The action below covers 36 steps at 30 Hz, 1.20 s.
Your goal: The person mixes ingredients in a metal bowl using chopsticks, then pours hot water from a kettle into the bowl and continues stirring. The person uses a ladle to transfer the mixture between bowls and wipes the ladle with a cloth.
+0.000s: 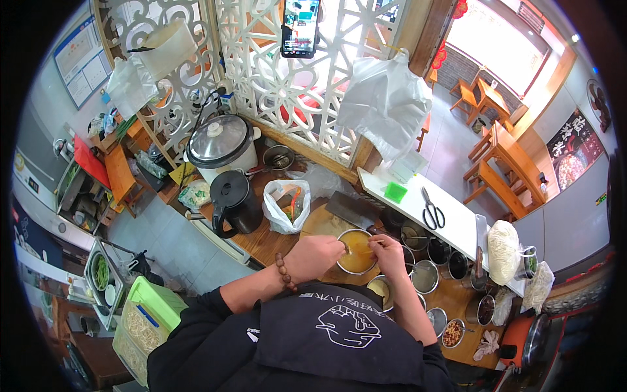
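Observation:
Both my hands are over a metal bowl of yellow-orange liquid [356,251] at the edge of a round wooden cutting board [317,220]. My left hand [318,255], with a beaded bracelet at the wrist, has its closed fingers at the bowl's left rim; a small dark thing shows at the fingertips, too small to name. My right hand [389,252] is at the bowl's right side, thumb and fingers pinched on a thin light stick-like thing. A cleaver [351,208] lies on the board just behind the bowl, its handle pointing toward my right hand.
Metal seasoning containers [424,277] crowd the right. A black pitcher [236,201], rice cooker [220,142] and white plastic bag of packets [286,206] stand left. Black-handled scissors [432,210] lie on the white shelf [453,220]. A phone [300,29] is mounted ahead; a green bin [161,304] stands lower left.

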{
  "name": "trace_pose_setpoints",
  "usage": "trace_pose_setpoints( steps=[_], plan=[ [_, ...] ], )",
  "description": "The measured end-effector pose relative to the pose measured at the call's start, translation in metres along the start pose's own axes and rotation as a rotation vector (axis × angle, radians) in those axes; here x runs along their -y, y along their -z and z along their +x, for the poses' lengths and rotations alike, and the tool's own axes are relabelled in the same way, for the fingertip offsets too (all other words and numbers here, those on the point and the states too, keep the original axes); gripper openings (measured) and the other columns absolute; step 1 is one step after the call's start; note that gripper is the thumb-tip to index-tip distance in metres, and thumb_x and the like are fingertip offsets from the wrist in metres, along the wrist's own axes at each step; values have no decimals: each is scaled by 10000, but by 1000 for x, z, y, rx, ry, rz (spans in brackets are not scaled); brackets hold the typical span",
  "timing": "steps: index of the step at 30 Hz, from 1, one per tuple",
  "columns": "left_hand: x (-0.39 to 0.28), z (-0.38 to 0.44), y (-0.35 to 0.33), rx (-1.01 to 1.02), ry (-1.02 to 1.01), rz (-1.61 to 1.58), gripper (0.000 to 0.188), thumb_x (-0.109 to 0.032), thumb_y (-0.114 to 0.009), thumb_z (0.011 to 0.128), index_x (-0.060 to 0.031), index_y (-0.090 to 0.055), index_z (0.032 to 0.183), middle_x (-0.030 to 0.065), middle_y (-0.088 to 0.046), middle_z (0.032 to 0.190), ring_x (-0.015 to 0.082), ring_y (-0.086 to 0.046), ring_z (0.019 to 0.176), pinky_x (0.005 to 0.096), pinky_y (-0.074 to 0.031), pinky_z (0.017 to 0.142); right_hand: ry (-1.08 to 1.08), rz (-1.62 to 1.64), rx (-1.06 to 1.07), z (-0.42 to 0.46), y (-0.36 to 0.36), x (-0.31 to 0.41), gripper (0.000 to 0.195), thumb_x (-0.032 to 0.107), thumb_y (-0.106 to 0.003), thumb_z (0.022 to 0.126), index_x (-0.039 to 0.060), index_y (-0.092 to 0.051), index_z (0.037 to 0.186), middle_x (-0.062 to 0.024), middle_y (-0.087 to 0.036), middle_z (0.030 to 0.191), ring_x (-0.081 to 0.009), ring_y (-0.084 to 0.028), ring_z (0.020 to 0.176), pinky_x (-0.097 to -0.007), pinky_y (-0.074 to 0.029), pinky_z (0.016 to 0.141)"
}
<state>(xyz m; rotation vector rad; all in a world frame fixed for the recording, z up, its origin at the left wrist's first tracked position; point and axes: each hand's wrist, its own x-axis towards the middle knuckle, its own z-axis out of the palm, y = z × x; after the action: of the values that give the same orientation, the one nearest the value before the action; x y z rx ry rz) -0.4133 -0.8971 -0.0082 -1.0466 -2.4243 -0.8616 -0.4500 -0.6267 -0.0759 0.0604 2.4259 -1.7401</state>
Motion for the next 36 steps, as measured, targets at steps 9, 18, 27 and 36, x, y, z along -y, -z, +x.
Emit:
trace_pose_setpoints(
  steps=[9, 18, 27, 36],
  plan=[
    [-6, -2, 6, -71, 70, -42, 84, -116, -750, 899, -46, -717, 932, 106, -701, 849, 315, -705, 765, 404, -570, 662, 4, 23, 14, -14, -4, -2, 132, 92, -702, 982, -15, -741, 1049, -39, -710, 784, -102, -650, 613, -257, -498, 551],
    [-1, -2, -1, -88, 65, 16, 73, -107, -744, 909, -50, -713, 944, 135, -689, 853, 351, -695, 787, 437, -560, 685, -11, -30, -4, -26, -6, -11, 236, 203, -679, 994, -24, -722, 943, -74, -699, 729, -158, -688, 612, -321, -536, 570],
    [3, -1, -16, -189, 187, -145, 91, -60, -762, 905, -3, -719, 962, 165, -713, 860, 369, -699, 763, 417, -556, 671, -171, 599, -90, -39, 18, -8, 107, 117, -675, 1010, 12, -692, 1018, -75, -717, 871, -162, -697, 674, -292, -574, 614],
    [10, -4, -27, -173, 220, -156, 84, -61, -747, 925, 1, -721, 975, 174, -720, 887, 371, -707, 803, 405, -564, 697, -156, 712, -151, -45, 45, 1, 116, 130, -675, 1023, 18, -691, 1049, -92, -719, 882, -185, -699, 697, -298, -570, 634]
  ],
)
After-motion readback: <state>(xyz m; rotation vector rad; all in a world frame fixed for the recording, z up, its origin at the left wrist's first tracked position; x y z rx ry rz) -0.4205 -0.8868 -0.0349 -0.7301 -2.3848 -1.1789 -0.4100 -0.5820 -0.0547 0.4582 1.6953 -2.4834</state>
